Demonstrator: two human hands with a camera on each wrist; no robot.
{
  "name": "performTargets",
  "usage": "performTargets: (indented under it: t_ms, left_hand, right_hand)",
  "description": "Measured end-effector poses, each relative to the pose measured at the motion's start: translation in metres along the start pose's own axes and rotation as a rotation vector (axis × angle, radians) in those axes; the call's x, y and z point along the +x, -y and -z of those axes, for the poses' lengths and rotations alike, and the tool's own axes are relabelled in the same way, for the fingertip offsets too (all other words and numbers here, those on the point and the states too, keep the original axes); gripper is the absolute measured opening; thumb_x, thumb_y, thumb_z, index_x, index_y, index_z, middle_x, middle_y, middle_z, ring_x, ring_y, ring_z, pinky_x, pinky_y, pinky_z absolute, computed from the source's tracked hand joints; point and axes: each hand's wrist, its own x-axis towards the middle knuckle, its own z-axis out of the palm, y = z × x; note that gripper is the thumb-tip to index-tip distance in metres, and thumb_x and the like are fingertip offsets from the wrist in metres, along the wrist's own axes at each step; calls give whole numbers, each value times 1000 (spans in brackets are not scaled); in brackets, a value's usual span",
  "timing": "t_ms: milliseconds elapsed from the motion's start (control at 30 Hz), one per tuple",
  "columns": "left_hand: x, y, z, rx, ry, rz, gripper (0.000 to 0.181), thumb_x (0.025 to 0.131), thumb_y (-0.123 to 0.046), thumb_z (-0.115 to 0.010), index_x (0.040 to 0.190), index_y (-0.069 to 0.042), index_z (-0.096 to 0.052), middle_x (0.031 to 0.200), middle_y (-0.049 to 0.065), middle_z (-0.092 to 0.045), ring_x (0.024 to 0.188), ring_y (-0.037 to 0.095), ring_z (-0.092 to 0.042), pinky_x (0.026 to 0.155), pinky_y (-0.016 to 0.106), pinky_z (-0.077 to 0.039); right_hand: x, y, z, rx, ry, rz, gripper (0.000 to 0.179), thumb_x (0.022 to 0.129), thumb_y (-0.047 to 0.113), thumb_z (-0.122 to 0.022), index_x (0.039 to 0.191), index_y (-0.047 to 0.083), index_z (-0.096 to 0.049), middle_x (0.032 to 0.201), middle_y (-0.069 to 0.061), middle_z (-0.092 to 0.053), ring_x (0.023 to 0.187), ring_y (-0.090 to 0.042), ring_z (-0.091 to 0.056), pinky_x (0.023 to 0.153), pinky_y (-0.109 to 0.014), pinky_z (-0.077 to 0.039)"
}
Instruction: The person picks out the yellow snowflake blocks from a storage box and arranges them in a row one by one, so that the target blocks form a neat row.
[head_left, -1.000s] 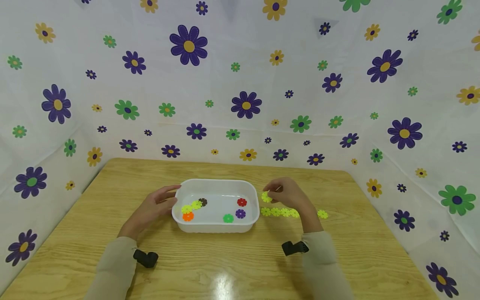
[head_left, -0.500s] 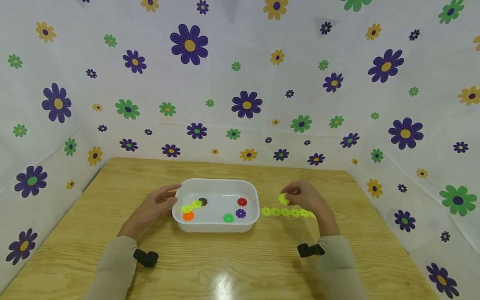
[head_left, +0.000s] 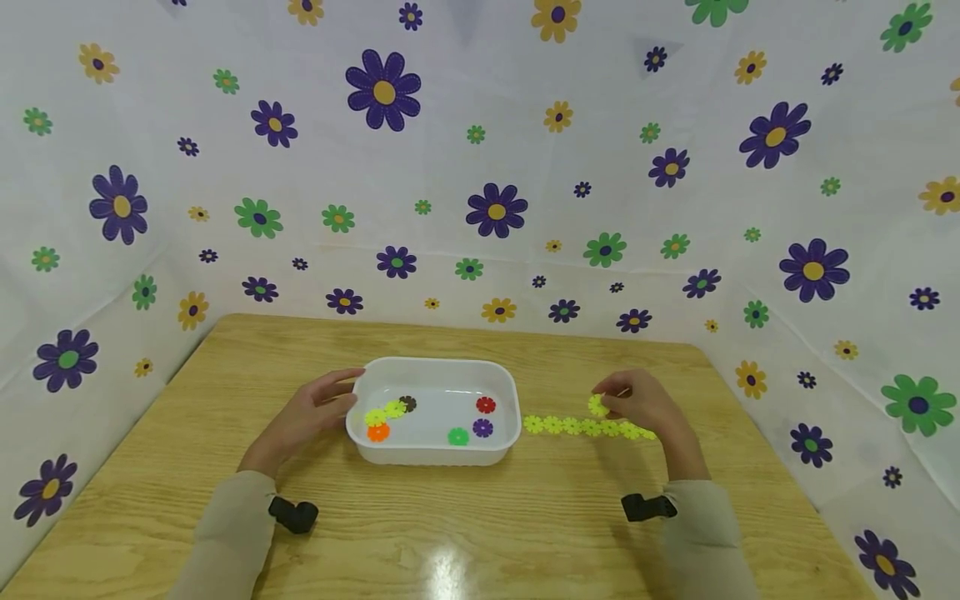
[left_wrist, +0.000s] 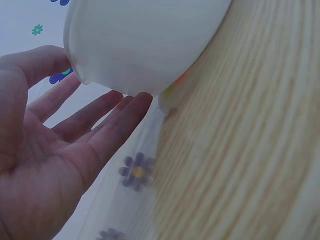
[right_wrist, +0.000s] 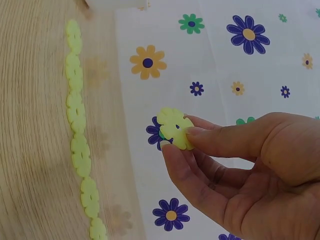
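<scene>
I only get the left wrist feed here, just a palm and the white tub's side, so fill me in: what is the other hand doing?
Observer: The right hand pinches a yellow flower piece between thumb and fingertips, above the table.
Operator: Anything laid out near it?
Observer: A row of yellow pieces lies flat on the wood, running from beside the tub toward that hand.
Operator: And inside the tub? I see only its outer wall.
Observer: The white tub holds loose pieces: orange, green, purple, red, brown and two yellow ones.
Operator: Is my hand gripping the tub?
Observer: The left hand rests against its left end, fingers fairly straight.
</scene>
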Motion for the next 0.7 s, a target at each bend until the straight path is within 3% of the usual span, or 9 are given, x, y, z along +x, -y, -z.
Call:
performTargets:
  t_ms: [700]
  left_hand:
    - [0,0,-1,-13,-7,-3,56,107,-27,-57,159,-15,-39,163,24,-39,145,48,-45,111,46,-53]
  right_hand:
    - [-20,-49,37,43,-56,-146,28,100,-3,-57,125,-16,-62,106,-27,-65,87,-24,-72,80,-38,-66]
